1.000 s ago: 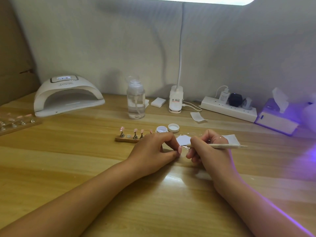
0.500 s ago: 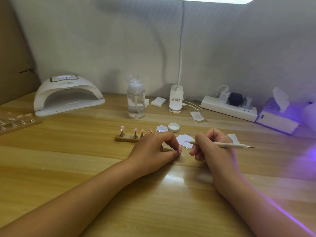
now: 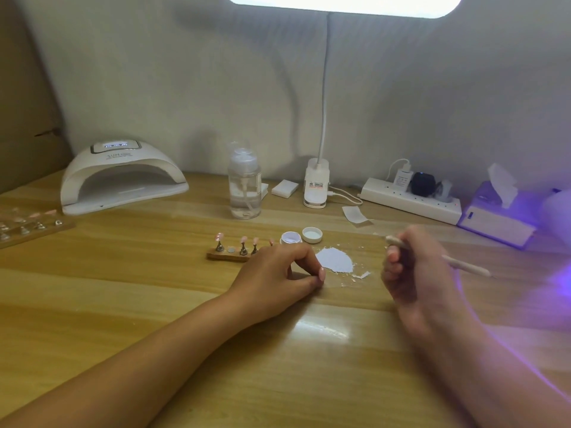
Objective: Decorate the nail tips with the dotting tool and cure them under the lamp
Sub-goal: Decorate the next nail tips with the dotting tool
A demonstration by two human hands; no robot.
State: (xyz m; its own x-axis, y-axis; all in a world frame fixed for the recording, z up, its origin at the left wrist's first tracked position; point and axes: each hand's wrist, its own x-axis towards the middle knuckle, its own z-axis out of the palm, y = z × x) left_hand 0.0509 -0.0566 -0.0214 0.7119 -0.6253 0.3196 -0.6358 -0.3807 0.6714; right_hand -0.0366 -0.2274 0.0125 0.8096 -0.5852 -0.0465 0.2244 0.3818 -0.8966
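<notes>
**Q:** Head view. How do the fingers of the left hand (image 3: 275,273) lie?
**A:** Curled, knuckles up, resting on the surface (image 3: 154,304). Forefinger and thumb tip meet at the hand's right edge. It cannot be told whether anything sits between them.

**Q:** And the right hand (image 3: 414,273)?
**A:** Blurred. Its fingers (image 3: 394,268) are folded round the dotting tool (image 3: 466,265) and clamped on the shaft. The short end of the tool projects above the fingers. The longer end runs out to the right behind the hand, raised off the surface.

**Q:** Where are the nail tips (image 3: 244,240)?
**A:** Just left of the left fingers, upright on small metal stands on a wooden holder strip (image 3: 225,257). The strip's right end passes behind the left knuckles. Three pink tips show clearly, and a fourth peeps out at the knuckles.

**Q:** What lies between the two sets of fingers?
**A:** A white patch (image 3: 335,259) ringed with small white flecks, flat on the surface and apart from both hands. Just beyond the left fingers stand a small open jar (image 3: 290,237) and a white cap (image 3: 312,234), side by side.

**Q:** And the curing lamp (image 3: 120,177)?
**A:** Well to the left of the left fingers, against the wall, with its mouth facing the viewer and its display lit. A second holder (image 3: 31,227) lies near it at the left edge.

**Q:** What stands beyond the fingers?
**A:** A clear pump bottle (image 3: 244,186), a desk lamp base (image 3: 315,186), a power strip (image 3: 411,200) and a tissue box (image 3: 497,217).
</notes>
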